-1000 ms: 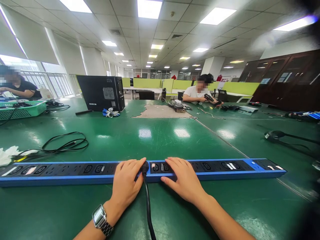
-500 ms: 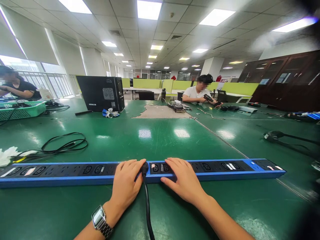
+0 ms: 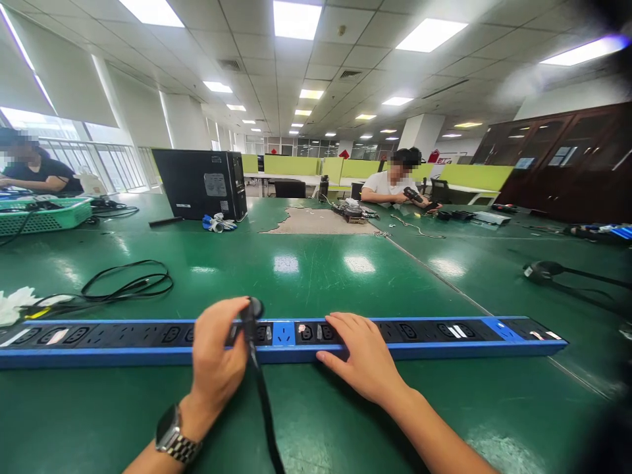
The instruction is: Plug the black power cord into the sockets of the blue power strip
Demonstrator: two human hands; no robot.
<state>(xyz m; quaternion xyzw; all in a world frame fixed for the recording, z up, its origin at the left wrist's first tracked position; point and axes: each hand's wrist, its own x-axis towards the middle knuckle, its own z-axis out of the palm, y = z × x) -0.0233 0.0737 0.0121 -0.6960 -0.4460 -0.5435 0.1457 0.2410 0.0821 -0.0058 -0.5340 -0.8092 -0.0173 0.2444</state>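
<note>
A long blue-and-black power strip (image 3: 424,329) lies across the green table in front of me. My left hand (image 3: 217,345) is closed round a black power plug (image 3: 253,309), which is raised off the strip and tilted. Its black cord (image 3: 266,408) hangs down toward the table's near side. Bare now is the blue socket (image 3: 284,334) near the strip's middle, to the right of the plug. My right hand (image 3: 363,355) grips the strip just right of that socket, fingers over the top and thumb at the front edge.
A coiled black cable (image 3: 128,283) and a white glove (image 3: 17,306) lie at left, near a green basket (image 3: 49,217). Farther back stands a black computer case (image 3: 197,184). A person (image 3: 395,184) across the table holds a black tool; another person sits far left.
My left hand has pulled the plug out of the blue socket and moved it up and left, with the cord following. My right hand has stayed on the strip.
</note>
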